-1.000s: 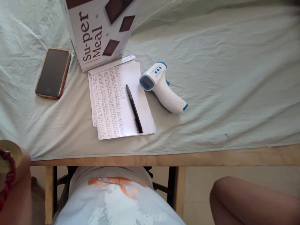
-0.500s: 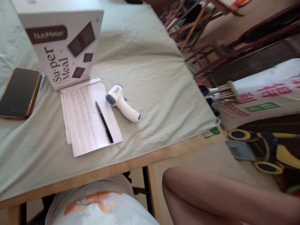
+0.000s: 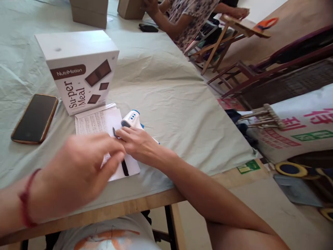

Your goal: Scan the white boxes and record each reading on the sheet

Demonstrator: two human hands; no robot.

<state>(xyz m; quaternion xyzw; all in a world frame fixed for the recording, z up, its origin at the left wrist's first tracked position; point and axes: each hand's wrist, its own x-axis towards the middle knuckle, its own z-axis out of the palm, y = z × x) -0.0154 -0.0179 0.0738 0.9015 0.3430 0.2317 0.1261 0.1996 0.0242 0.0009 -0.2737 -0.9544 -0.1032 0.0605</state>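
My left hand [image 3: 80, 170], with a red cord on its wrist, is in the foreground, slightly blurred. Its thumb and forefinger come together in front of the papers, and I see nothing between them. Beyond it, my right hand [image 3: 136, 142] is on the papers [image 3: 91, 123], its fingers curled round the front part of a black pen [image 3: 125, 168]. The pen's middle is covered by my hands. A white and blue infrared thermometer [image 3: 132, 118] lies just behind my right hand, partly hidden. The white NutriMotion box [image 3: 78, 78] stands upright at the papers' far edge.
A phone [image 3: 35, 118] lies left of the box on the pale tablecloth [image 3: 166, 90]. Cardboard boxes [image 3: 90, 14] and a dark object [image 3: 148, 27] are at the back, near another person's arm [image 3: 171, 26]. A printed sack [image 3: 304, 121] is off the table's right side.
Both hands have come into view over the papers, and my right hand has taken hold of the pen. The view has tilted up, showing more of the table's far end.
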